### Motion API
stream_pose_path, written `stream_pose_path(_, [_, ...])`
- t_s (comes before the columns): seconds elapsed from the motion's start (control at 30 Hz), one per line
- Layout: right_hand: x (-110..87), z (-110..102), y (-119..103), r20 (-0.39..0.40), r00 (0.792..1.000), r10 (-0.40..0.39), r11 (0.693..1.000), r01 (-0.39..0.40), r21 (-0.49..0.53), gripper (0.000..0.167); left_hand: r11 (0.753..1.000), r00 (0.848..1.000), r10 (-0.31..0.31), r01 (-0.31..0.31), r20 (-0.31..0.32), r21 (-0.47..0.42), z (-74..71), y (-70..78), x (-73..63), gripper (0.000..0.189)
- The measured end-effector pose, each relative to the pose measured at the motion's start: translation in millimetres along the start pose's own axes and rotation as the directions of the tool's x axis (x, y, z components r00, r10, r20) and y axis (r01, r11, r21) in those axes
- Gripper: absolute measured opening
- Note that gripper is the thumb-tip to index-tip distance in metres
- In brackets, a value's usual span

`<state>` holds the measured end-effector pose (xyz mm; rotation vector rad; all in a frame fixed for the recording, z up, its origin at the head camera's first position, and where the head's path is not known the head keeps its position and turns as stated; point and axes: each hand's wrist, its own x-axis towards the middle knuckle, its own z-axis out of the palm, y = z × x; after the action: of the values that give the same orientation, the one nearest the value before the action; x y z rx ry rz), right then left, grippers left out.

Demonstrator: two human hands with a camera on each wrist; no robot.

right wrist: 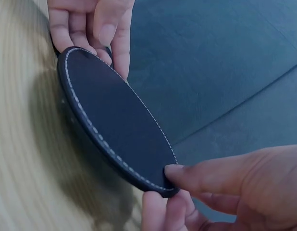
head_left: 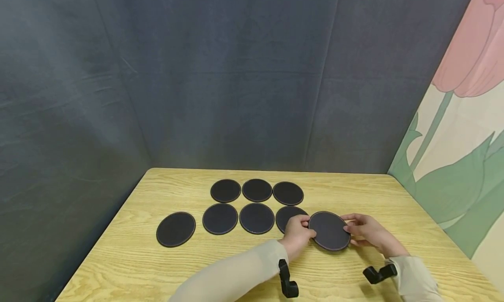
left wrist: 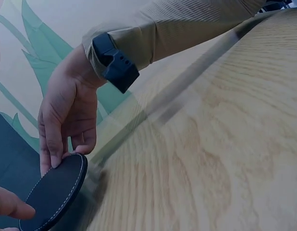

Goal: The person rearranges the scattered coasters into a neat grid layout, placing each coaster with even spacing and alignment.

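A round black coaster (head_left: 329,230) with pale stitching round its rim is held up between both hands, tilted above the wooden table. My left hand (head_left: 296,235) pinches its left edge, thumb on the top face. On the opposite edge, my right hand (head_left: 372,233) grips it with the thumb on top and fingers beneath. The right wrist view shows the stitched coaster (right wrist: 115,118) raised over the wood, its shadow below. Just behind the left hand lies another black coaster (head_left: 287,216), partly covered by that hand.
Several more black coasters lie flat in two rows, among them a back-row coaster (head_left: 257,190) and a front-row coaster (head_left: 257,218). One coaster (head_left: 176,229) sits apart at the left. A dark curtain (head_left: 236,83) hangs behind the table (head_left: 130,258); a tulip-painted wall (head_left: 464,162) stands right.
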<state>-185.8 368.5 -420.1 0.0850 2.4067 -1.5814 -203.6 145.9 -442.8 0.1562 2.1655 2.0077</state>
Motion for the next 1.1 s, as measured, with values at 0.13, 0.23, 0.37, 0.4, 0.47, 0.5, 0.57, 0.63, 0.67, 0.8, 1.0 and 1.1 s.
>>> stream_pose_path(0.13, [2.1,5.0,-6.8,0.012,1.0,-0.028,0.999,0.028,0.024,0.051,0.999,1.0,0.021,-0.021,0.005,-0.027,-11.9,1.6,3.3,0.047])
stream_pose_path(0.23, [3.2,9.4,-12.9,0.016,0.999,-0.048,0.998,0.048,0.04,0.053,0.997,0.999,0.047,-0.047,0.002,-0.06,-20.2,2.5,6.0,0.047])
stream_pose_path(0.37, [5.1,16.7,-22.3,0.01,0.998,-0.059,0.996,0.059,0.061,0.054,0.993,0.998,0.07,-0.07,0.001,-0.092,-32.4,4.0,9.2,0.046])
stream_pose_path(0.4, [5.9,18.7,-24.5,0.009,0.998,-0.064,0.996,0.064,0.066,0.054,0.992,0.997,0.071,-0.07,0.005,-0.106,-35.7,4.4,9.7,0.046])
stream_pose_path(0.47, [7.8,22.9,-28.7,0.009,0.997,-0.074,0.994,0.073,0.079,0.055,0.99,0.998,0.069,-0.067,0.011,-0.124,-43.3,5.8,10.4,0.047])
stream_pose_path(0.5, [9.1,25.1,-30.6,0.01,0.997,-0.082,0.993,0.081,0.085,0.055,0.989,0.998,0.069,-0.067,0.013,-0.13,-47.3,6.7,10.5,0.047])
stream_pose_path(0.57, [11.2,29.8,-34.6,0.012,0.996,-0.094,0.991,0.092,0.102,0.055,0.988,0.997,0.071,-0.068,0.019,-0.136,-55.8,8.7,9.9,0.047])
stream_pose_path(0.63, [13.3,35.1,-38.8,0.016,0.994,-0.107,0.987,0.104,0.121,0.055,0.988,0.997,0.079,-0.075,0.019,-0.136,-64.9,11.2,9.1,0.048])
stream_pose_path(0.67, [14.2,37.9,-41.1,0.019,0.993,-0.115,0.986,0.112,0.127,0.055,0.988,0.996,0.084,-0.08,0.023,-0.135,-69.5,12.6,8.1,0.048])
stream_pose_path(0.8, [16.7,49.3,-50.6,0.027,0.99,-0.142,0.978,0.136,0.157,0.055,0.987,0.993,0.116,-0.11,0.039,-0.121,-88.2,18.6,4.2,0.049])
stream_pose_path(1.0, [19.4,66.0,-63.5,0.04,0.985,-0.167,0.969,0.156,0.194,0.053,0.988,0.991,0.119,-0.112,0.067,-0.103,-114.4,27.2,-1.3,0.047])
stream_pose_path(1.1, [20.5,75.3,-69.8,0.037,0.985,-0.17,0.967,0.159,0.198,0.052,0.989,0.99,0.113,-0.105,0.083,-0.103,-127.1,30.5,-3.6,0.046])
